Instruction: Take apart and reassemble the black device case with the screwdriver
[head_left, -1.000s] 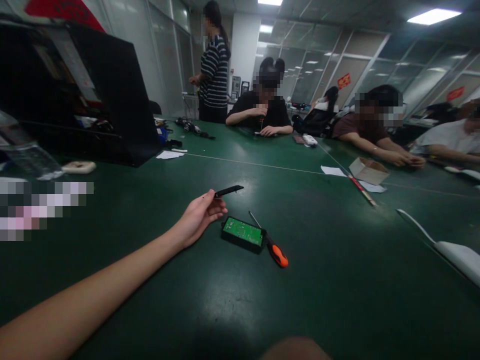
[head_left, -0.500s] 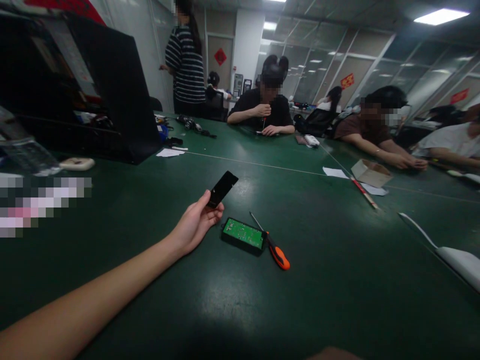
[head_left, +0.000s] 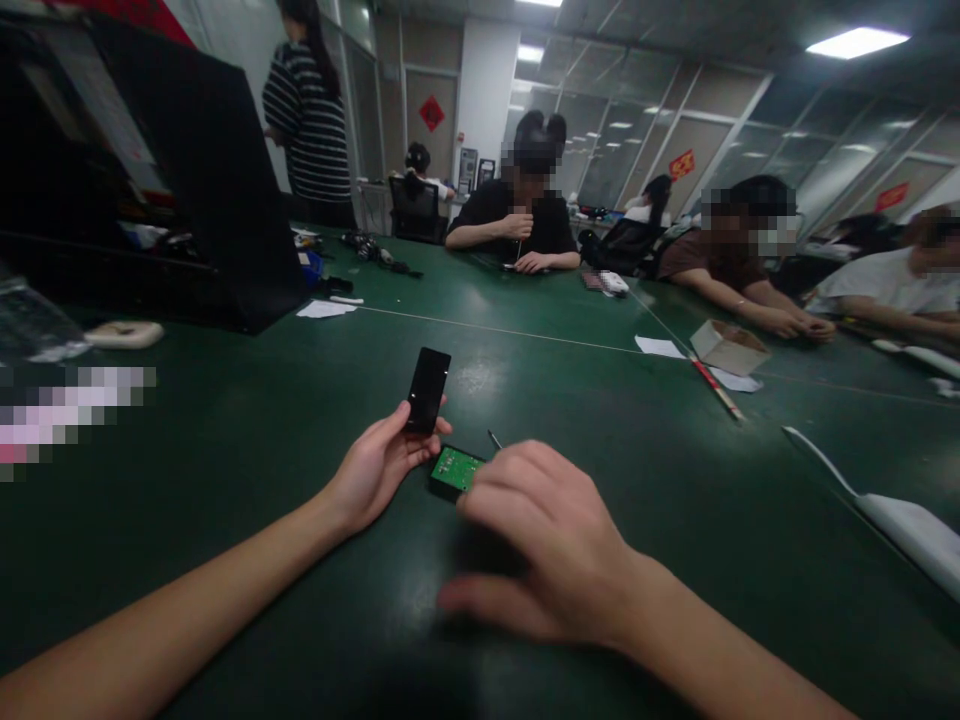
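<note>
Between the thumb and fingers of my left hand (head_left: 382, 460) is a flat black rectangular cover (head_left: 429, 390), tilted up above the table. Just right of that hand lies a black case with a green circuit board (head_left: 456, 468) showing in its open top. My right hand (head_left: 544, 540) is over the near right part of the case and hides it. Its thumb stands apart from the curled fingers, and nothing shows in its grasp. Behind it only the metal shaft of a screwdriver (head_left: 493, 439) shows; the handle is hidden.
A black open box (head_left: 262, 220) stands at the left, near a beige object (head_left: 124, 334). To the right are a small carton (head_left: 729, 346), a red stick (head_left: 716, 388), papers and a white device (head_left: 911, 535). Several people sit around the green table (head_left: 300, 600).
My right hand has come in from the bottom edge to over the circuit-board case, covering the screwdriver's orange handle. The black cover in my left hand has turned more upright.
</note>
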